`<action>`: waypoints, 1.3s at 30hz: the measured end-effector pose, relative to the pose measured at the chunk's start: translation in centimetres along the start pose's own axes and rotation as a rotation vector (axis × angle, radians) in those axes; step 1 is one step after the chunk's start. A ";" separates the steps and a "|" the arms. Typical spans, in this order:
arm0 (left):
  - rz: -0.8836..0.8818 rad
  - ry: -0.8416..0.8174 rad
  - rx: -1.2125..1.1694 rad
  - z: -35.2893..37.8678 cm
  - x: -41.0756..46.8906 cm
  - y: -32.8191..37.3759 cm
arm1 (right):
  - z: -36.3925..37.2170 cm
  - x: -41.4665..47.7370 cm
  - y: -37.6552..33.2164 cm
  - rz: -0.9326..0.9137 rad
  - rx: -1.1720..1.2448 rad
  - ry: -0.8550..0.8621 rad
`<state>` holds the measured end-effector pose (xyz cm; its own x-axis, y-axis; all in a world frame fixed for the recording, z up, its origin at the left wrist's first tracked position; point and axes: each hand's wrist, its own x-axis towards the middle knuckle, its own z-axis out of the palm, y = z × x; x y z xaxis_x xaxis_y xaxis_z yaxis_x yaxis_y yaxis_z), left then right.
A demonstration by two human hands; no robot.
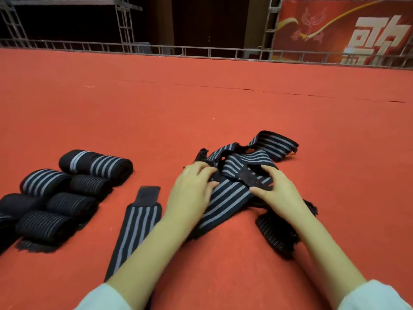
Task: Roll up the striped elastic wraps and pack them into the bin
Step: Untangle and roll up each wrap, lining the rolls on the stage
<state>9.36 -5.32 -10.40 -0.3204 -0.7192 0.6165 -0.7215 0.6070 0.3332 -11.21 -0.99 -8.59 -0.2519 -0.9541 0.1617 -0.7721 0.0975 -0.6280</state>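
Striped elastic wraps, tangled, gripped in left hand and right hand; white Chinese character on red banner.

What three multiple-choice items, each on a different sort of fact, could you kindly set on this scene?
1. Where do the rolled wraps lie? A in a bin; B left of the left hand; C on the railing.
2. What colour is the carpet? A red; B blue; C grey.
3. How is the single wrap beside the left forearm? A rolled; B knotted; C laid out flat.
Key: 1 B, the rolls cluster at the left edge of the view; 2 A, it is red throughout; 3 C, it lies straight with its stripes lengthwise, while the right hand and left hand grip the tangled wraps.
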 end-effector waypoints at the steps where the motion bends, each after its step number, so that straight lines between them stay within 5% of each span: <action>1: 0.021 -0.025 -0.022 1.2 0.7 1.3 | 0.2 0.5 0.6 0.003 -0.001 -0.042; 8: 0.095 -0.262 0.052 7.6 2.6 3.4 | 0.3 2.6 2.7 -0.076 0.083 -0.009; 13: 0.056 0.021 -0.010 8.6 2.3 3.2 | -0.7 2.4 2.6 -0.137 0.340 0.090; 20: -0.213 0.113 -0.370 4.6 4.6 5.1 | -1.5 2.0 2.7 -0.118 0.512 0.136; 24: -0.261 0.114 -0.558 2.2 6.4 6.4 | -2.5 1.2 2.1 -0.151 0.511 0.123; 39: -0.145 0.010 -0.578 -3.7 6.1 11.0 | -5.6 -0.6 -0.5 -0.234 0.695 0.102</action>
<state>1.71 -1.76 -0.34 -0.2353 -0.8072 0.5414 -0.3056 0.5902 0.7472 -13.99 1.09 -4.09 -0.2055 -0.8935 0.3993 -0.2732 -0.3394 -0.9001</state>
